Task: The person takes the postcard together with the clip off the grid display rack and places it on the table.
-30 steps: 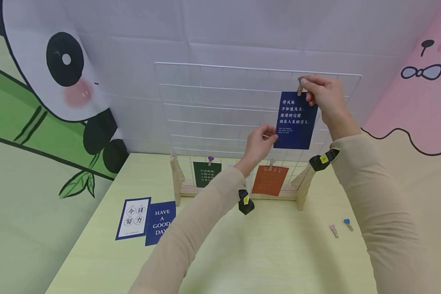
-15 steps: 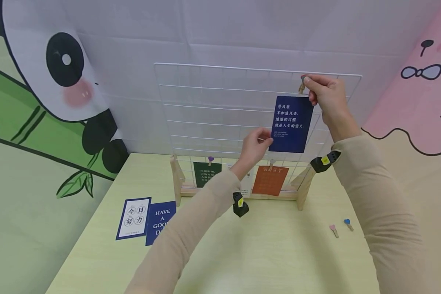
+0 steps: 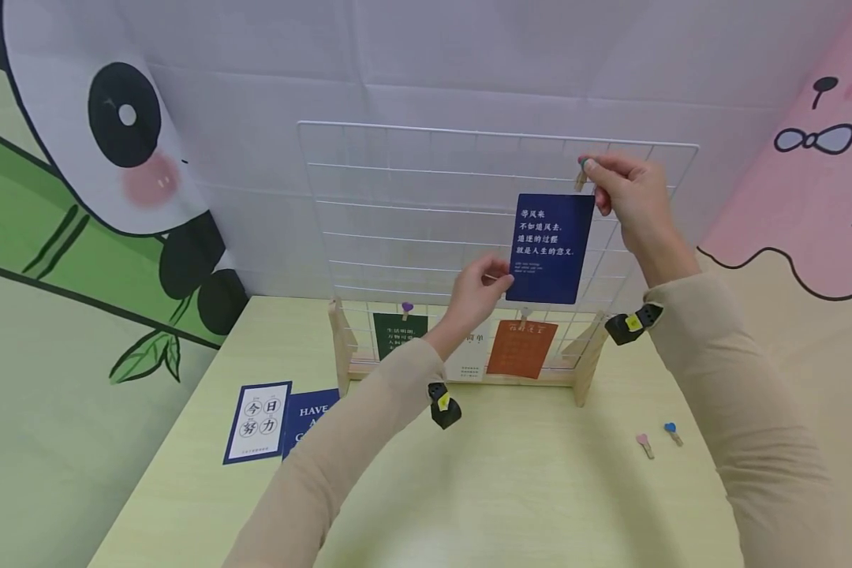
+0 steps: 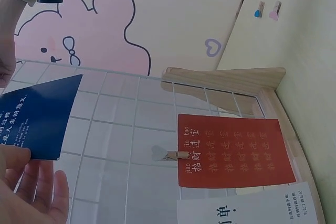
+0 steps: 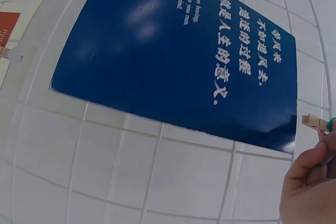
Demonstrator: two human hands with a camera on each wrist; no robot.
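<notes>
A dark blue card [image 3: 548, 251] with white lettering stands upright before the white wire grid [image 3: 412, 189]. My left hand [image 3: 474, 296] pinches its lower left edge between thumb and fingers; the left wrist view shows the thumb on the card's face. Up at the card's top right corner, my right hand [image 3: 635, 193] pinches a small wooden clothespin [image 3: 580, 178] with a teal top. In the right wrist view a narrow gap separates the clothespin [image 5: 314, 123] from the card's edge.
Green [image 3: 396, 331], white [image 3: 468, 355] and orange-red [image 3: 522, 349] cards hang low on the grid, above its wooden base [image 3: 581, 379]. Two more cards, one white with a blue border [image 3: 258, 422], lie at left. Pink [image 3: 644, 446] and blue-topped [image 3: 673, 434] clothespins lie at right.
My left hand has moved the blue card left and down, away from the clothespin. My right hand has stayed near the grid's top right, dipping slightly with the clothespin.
</notes>
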